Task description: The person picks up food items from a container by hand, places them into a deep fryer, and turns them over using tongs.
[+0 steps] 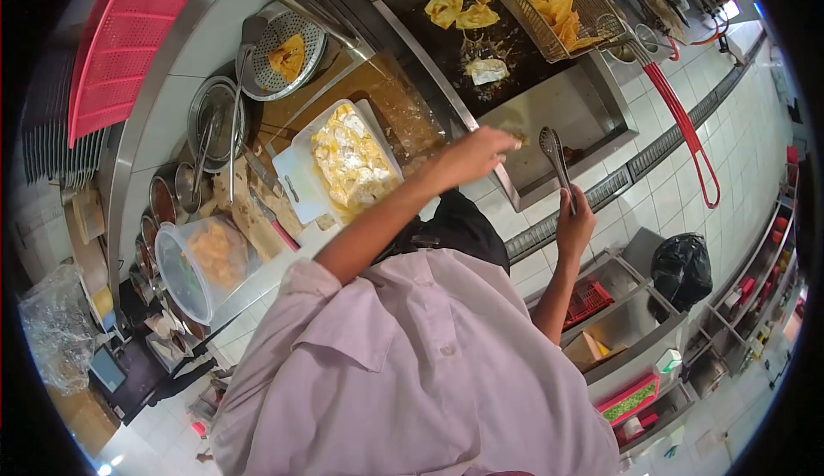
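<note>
My left hand (482, 157) reaches over the near edge of the fryer (464, 107). Its fingers stretch to the right, slightly blurred, and I make out nothing held in them. In my right hand (576, 217) is a pair of metal tongs (556, 157) with a perforated end pointing up over the fryer's corner. A pale, floured piece (487, 71) bubbles in the dark oil, near several golden fried pieces (475, 17). Left of my left forearm, a white tray (384, 137) holds floured yellow dough pieces (345, 154).
A wire basket (516, 4) with fried pieces and a red handle (678, 103) hangs over the fryer. To the left are a colander (311, 25), a metal bowl (230, 90), a knife (273, 223) and a plastic tub (184, 283). A floor drain (657, 154) runs behind.
</note>
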A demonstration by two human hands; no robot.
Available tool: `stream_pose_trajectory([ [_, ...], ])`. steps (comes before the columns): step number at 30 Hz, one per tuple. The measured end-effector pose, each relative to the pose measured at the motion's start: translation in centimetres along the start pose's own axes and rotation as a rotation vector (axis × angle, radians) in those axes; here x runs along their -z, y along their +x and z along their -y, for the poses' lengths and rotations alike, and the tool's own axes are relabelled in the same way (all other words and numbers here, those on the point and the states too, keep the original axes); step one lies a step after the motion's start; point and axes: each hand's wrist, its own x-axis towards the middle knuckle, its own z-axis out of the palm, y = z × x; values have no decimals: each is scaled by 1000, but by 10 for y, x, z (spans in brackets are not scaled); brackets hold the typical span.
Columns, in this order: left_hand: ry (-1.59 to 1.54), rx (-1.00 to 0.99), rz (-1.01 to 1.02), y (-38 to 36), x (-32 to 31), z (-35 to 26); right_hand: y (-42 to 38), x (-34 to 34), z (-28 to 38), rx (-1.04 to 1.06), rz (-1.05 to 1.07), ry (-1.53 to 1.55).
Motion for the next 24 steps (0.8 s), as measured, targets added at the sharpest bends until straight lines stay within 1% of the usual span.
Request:
stream_pose_trajectory([
  [1, -18, 43, -17, -17, 2, -15, 0, 2, 2, -44, 27, -3],
  [3, -54, 132, -58, -54, 14, -37, 2, 1, 1, 6, 9, -6],
  [4, -57, 161, -124, -71, 22, -43, 4, 0, 1, 35, 2, -7],
  [6, -60, 220, -261, -105, 40, -50, 11, 0, 9, 9, 67, -28],
  [7, -39, 280, -346, -122, 51, -51, 16, -1, 14, -2, 99, -38],
  [8, -18, 339, -431, -138, 62, -50, 21, -6, 15, 21, 99, -38],
  [10, -102, 480, -650, -167, 74, -44, 34, -19, 21, 66, 96, -41],
  [11, -18, 530, -678, -180, 81, -38, 42, -24, 28, 176, 66, -48],
  [12, 65, 580, -704, -191, 87, -32, 50, -29, 36, 205, 74, -53],
  [13, 147, 630, -728, -201, 90, -26, 59, -34, 44, 233, 83, -60],
  [14, 240, 609, -747, -208, 91, -20, 68, -39, 51, 261, 91, -66],
  [16, 428, 577, -790, -224, 87, -5, 80, -46, 63, 238, 134, -114],
  [17, 451, 575, -711, -234, 88, 5, 85, -49, 70, 242, 145, -118],
  [20, 580, 598, -695, -235, 87, 6, 87, -57, 80, 248, 185, -139],
  [21, 572, 694, -635, -236, 83, 10, 88, -59, 80, 245, 191, -147],
  [24, 729, 669, -591, -235, 71, 18, 86, -66, 76, 217, 190, -160],
])
